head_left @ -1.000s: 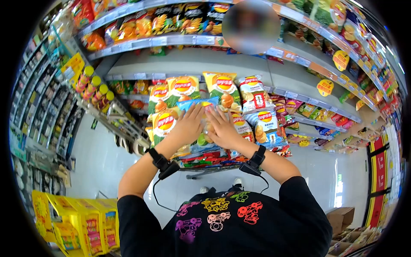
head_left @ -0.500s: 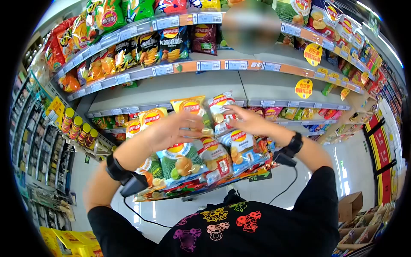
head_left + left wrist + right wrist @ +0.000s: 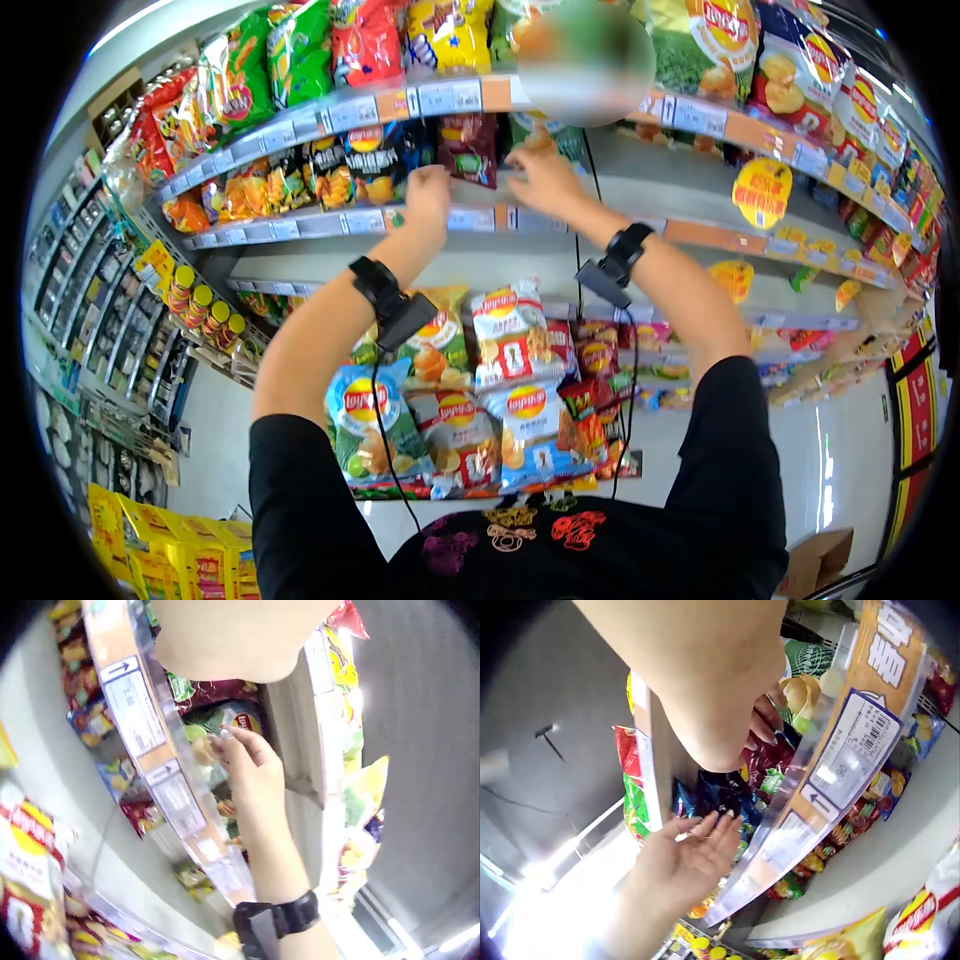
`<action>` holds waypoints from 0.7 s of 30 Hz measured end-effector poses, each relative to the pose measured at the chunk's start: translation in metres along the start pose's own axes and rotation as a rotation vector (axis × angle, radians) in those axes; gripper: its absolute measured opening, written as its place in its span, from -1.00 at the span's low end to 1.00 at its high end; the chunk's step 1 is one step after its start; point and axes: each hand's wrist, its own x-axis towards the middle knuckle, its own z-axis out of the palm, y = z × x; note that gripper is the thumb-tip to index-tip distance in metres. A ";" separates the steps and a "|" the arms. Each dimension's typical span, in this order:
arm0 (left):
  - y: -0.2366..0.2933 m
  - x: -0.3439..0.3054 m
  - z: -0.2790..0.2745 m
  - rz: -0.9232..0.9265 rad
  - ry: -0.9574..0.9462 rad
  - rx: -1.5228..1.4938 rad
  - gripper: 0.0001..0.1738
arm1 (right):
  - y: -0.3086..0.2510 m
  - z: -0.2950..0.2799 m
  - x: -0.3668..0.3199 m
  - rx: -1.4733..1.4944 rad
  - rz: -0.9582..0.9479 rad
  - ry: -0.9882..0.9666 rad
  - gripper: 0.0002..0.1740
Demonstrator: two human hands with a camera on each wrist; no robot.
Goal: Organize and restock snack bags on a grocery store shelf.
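In the head view, my left hand (image 3: 430, 200) is raised to a middle shelf, close to the left side of a maroon chip bag (image 3: 467, 150). The right wrist view shows that left hand (image 3: 694, 859) with loosely bent fingers beside dark blue chip bags (image 3: 724, 795). My right hand (image 3: 548, 185) reaches in at the maroon bag's right, by a green chip bag (image 3: 540, 135). Its bent fingers (image 3: 765, 724) overlap the maroon bag in the right wrist view. From the left wrist view, the right hand's (image 3: 255, 776) fingertips are right at the green bag (image 3: 210, 750).
Below the arms lies a heap of chip bags, including a white bag (image 3: 510, 335) and a blue-and-green one (image 3: 375, 415). Shelf edges carry price labels (image 3: 455, 97). Yellow-lidded canisters (image 3: 200, 300) stand at left; a cardboard box (image 3: 820, 565) is low right.
Both hands have left the heap of chip bags and risen to the shelf with the maroon bag. The arms now stretch forward, and the heap appears closer to the body.
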 end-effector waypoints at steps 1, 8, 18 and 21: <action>0.025 -0.022 0.015 0.157 0.054 0.149 -0.69 | 0.000 0.005 0.008 -0.035 0.001 0.028 -0.64; -0.017 0.034 0.020 0.459 0.050 0.789 -0.32 | 0.007 0.045 0.039 -0.033 0.178 -0.109 -0.45; -0.014 0.071 0.023 0.150 -0.088 0.898 -0.10 | 0.025 0.061 0.041 -0.028 0.149 -0.119 -0.53; -0.009 0.068 0.026 0.097 -0.042 0.943 -0.08 | 0.027 0.062 0.042 -0.026 0.179 -0.150 -0.51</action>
